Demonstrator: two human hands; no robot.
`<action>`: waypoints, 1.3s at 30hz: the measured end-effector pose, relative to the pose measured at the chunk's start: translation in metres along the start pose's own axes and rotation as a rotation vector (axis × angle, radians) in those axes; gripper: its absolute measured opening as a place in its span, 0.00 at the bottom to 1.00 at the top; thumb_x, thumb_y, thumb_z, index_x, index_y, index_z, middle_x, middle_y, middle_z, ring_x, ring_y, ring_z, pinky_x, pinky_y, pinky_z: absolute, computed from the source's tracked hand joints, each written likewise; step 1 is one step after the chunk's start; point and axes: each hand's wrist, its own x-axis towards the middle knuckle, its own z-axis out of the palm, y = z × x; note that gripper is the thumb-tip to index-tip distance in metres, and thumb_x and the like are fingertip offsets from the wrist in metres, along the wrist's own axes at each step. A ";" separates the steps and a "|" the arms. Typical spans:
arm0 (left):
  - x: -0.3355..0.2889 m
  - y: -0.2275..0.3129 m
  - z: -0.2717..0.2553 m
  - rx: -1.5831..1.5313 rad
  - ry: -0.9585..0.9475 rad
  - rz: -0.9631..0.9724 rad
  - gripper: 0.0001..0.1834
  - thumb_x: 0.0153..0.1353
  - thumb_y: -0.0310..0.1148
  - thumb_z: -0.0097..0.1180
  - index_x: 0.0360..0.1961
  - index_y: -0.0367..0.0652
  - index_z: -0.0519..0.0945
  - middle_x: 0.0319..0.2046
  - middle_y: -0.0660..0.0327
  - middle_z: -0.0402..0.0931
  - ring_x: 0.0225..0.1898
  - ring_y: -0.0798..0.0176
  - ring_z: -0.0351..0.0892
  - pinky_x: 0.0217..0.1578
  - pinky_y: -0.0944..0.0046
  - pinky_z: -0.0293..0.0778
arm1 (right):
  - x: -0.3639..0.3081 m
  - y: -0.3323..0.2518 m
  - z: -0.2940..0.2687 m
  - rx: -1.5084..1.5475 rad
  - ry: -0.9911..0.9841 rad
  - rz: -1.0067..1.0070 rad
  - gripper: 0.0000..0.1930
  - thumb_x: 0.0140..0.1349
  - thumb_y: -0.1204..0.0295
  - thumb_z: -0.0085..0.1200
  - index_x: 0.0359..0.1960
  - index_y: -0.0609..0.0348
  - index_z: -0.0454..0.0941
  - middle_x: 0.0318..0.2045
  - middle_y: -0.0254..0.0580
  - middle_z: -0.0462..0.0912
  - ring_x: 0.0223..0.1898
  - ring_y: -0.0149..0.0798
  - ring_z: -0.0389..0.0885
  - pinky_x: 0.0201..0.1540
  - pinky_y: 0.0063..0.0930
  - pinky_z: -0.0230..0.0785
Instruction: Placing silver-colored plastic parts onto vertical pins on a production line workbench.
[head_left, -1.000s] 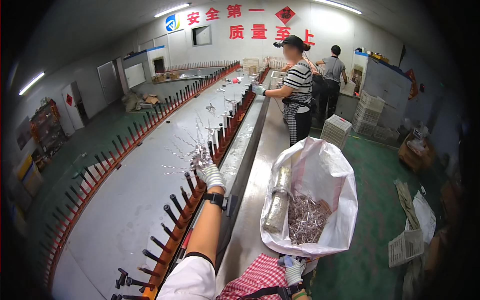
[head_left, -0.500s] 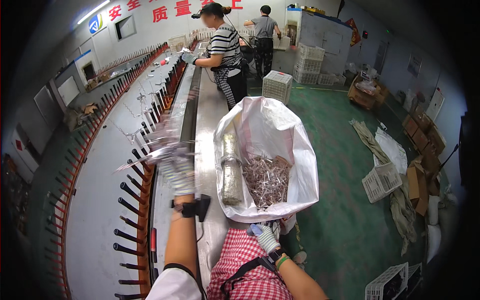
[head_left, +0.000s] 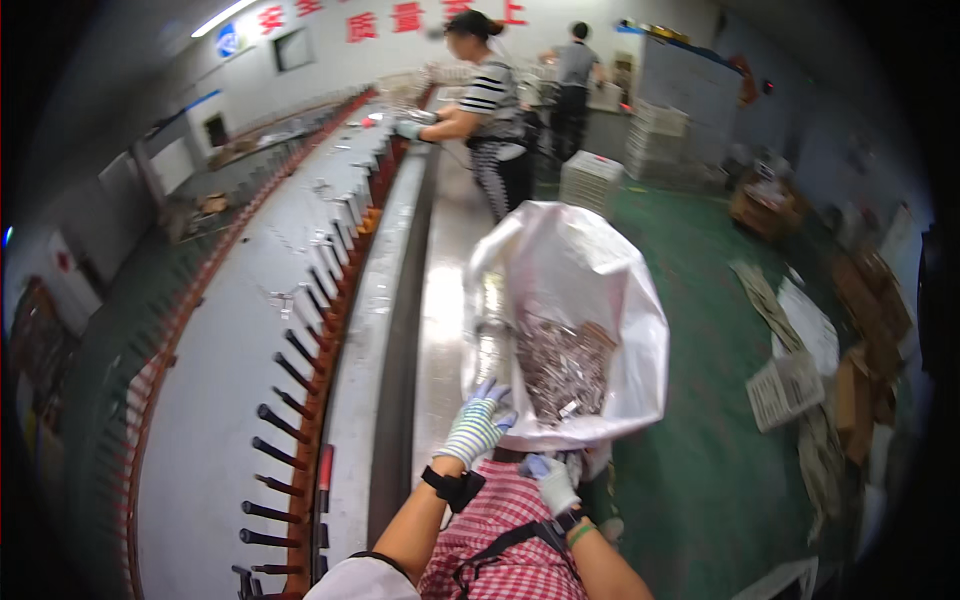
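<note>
A large white woven sack (head_left: 640, 330) gapes in front of me, its lower part filled with many small shiny metal pieces (head_left: 565, 370). Along its left inner side stands a silvery wrapped roll (head_left: 492, 330). My left hand (head_left: 475, 425), in a striped glove, is at the sack's near left rim with its fingers stretched out; I see nothing in it. Just below the near rim is my right hand (head_left: 552, 482), gloved too, its fingers curled. Whatever it may grip there is hidden.
On the left runs a long grey line table (head_left: 220, 400) edged with upright black pegs (head_left: 275, 455). A metal ledge (head_left: 440, 330) lies between it and the sack. A co-worker (head_left: 490, 110) stands ahead at the line. White crates (head_left: 590, 183) and cartons (head_left: 855, 400) stand on the green floor.
My left hand has come from over the pegs, where it held a blurred bunch of thin metal pieces, right and down to the sack's rim. The bunch is gone from it. My right hand stays low.
</note>
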 end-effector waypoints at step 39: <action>0.069 -0.194 -0.207 -0.871 1.551 -0.181 0.14 0.62 0.32 0.44 0.46 0.38 0.72 0.38 0.65 0.71 0.38 0.71 0.66 0.39 0.71 0.65 | 0.108 0.002 0.017 0.117 0.047 0.054 0.19 0.60 0.61 0.45 0.25 0.68 0.77 0.21 0.41 0.79 0.24 0.33 0.76 0.33 0.28 0.70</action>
